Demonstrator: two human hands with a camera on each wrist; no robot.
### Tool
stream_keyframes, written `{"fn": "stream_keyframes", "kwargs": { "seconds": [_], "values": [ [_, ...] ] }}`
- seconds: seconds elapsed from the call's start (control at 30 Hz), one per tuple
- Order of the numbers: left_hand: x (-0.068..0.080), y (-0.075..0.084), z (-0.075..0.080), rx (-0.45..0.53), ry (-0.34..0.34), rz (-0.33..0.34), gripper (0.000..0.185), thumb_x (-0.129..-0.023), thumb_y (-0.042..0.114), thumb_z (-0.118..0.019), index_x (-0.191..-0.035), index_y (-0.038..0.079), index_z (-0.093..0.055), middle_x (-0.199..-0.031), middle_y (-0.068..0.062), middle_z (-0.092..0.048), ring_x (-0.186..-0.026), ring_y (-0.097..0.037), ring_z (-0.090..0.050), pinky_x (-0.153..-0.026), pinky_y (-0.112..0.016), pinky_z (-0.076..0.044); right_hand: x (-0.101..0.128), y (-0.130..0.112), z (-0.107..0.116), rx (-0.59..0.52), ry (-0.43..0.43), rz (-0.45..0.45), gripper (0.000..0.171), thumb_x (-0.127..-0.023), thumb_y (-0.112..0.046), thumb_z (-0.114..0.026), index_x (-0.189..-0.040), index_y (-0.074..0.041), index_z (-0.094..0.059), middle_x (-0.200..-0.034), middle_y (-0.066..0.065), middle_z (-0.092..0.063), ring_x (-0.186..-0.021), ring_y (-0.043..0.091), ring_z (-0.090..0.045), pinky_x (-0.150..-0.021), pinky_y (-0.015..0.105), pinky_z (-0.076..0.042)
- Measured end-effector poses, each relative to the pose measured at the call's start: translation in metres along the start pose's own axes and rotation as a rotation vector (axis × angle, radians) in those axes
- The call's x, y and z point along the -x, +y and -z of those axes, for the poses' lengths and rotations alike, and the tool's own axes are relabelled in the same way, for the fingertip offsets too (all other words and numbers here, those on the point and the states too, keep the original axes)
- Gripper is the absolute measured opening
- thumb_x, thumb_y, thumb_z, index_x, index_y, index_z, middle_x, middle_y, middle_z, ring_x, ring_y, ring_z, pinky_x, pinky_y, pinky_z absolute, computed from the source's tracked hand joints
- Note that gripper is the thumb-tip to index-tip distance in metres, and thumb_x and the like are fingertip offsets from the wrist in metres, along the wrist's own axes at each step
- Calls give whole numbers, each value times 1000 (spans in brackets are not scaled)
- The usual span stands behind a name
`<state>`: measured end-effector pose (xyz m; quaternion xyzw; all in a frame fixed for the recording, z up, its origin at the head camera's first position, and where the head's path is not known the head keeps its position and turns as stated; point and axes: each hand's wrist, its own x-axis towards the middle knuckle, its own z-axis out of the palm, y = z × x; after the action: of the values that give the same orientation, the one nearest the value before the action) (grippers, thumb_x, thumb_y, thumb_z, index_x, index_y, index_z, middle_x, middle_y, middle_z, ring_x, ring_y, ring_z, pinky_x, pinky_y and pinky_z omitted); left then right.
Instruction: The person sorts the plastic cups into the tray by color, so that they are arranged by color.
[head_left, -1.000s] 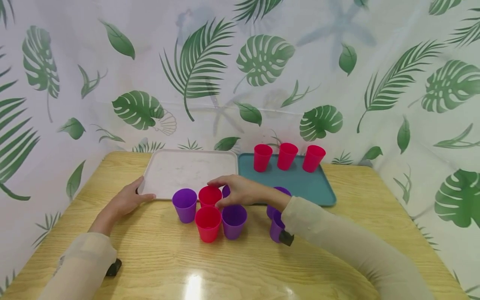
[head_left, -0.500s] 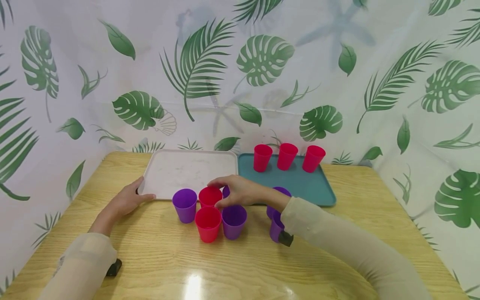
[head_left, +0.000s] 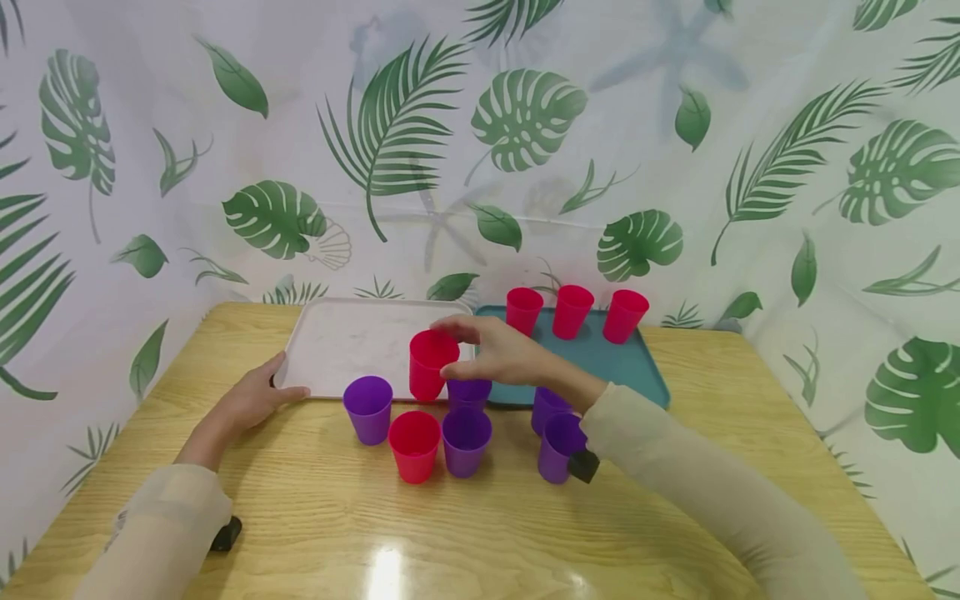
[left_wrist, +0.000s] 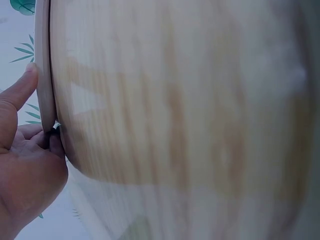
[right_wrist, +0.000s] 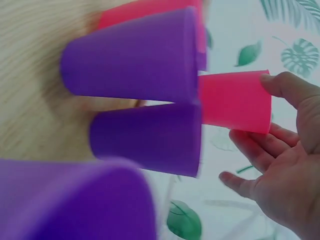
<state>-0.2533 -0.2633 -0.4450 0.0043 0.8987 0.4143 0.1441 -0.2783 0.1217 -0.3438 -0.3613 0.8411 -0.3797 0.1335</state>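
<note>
My right hand (head_left: 510,354) holds a red cup (head_left: 429,367) by its rim, thumb on the near side and fingers on the far side. In the right wrist view the lifted red cup (right_wrist: 235,101) rises above the rims of the purple cups. My left hand (head_left: 253,398) grips the front left corner of the white tray (head_left: 352,333), its thumb along the edge and its fingers at the corner. Just in front of the tray stand a purple cup (head_left: 369,410), another red cup (head_left: 415,447), and two purple cups (head_left: 467,442), one behind the other.
Three red cups (head_left: 573,313) stand in a row at the back of the teal tray (head_left: 600,358), which adjoins the white one. Two more purple cups (head_left: 557,450) stand below my right forearm. A leaf-patterned cloth (head_left: 420,167) hangs behind the wooden table (head_left: 300,517).
My right hand has lifted the red cup from behind the front red cup, raising it up and slightly right, over the white tray's front edge. The left hand stays put.
</note>
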Motion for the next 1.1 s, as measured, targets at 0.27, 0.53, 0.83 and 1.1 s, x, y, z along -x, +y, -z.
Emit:
{"fn": "stream_keyframes", "kwargs": {
  "seconds": [0.27,0.53,0.83,1.1],
  "values": [
    [-2,1,2,28,-5,7,98,-103,35,-65,-161,-5,3,-165,-34,4,-152,-53,4,-123,-65,-3,11,-11,42,-113,193,10,68,-92,-20,-79,-152,-8,-50,-142,8,-61,-129,28,-60,-103,41,-55],
    [-1,2,1,38,-6,8,97,-103,33,-65,-161,-5,4,-165,-34,4,-152,-53,4,-123,-65,-2,30,-14,86,-142,459,-89,70,-93,-19,-78,-155,-7,-47,-152,10,-54,-132,32,-56,-103,42,-55],
    [0,-1,-2,39,-4,-1,97,-103,32,-65,-160,-6,3,-165,-35,3,-152,-53,4,-123,-65,-3,68,-7,122,-144,671,-209,71,-96,-26,-75,-157,-9,-44,-155,11,-50,-141,31,-47,-113,47,-46],
    [-1,-1,-1,27,-10,0,97,-104,33,-65,-160,-6,4,-165,-35,4,-152,-53,4,-123,-65,-3,91,18,133,-106,731,-334,78,-96,-37,-73,-160,-9,-38,-153,15,-50,-136,32,-48,-113,49,-46]
  ]
}}
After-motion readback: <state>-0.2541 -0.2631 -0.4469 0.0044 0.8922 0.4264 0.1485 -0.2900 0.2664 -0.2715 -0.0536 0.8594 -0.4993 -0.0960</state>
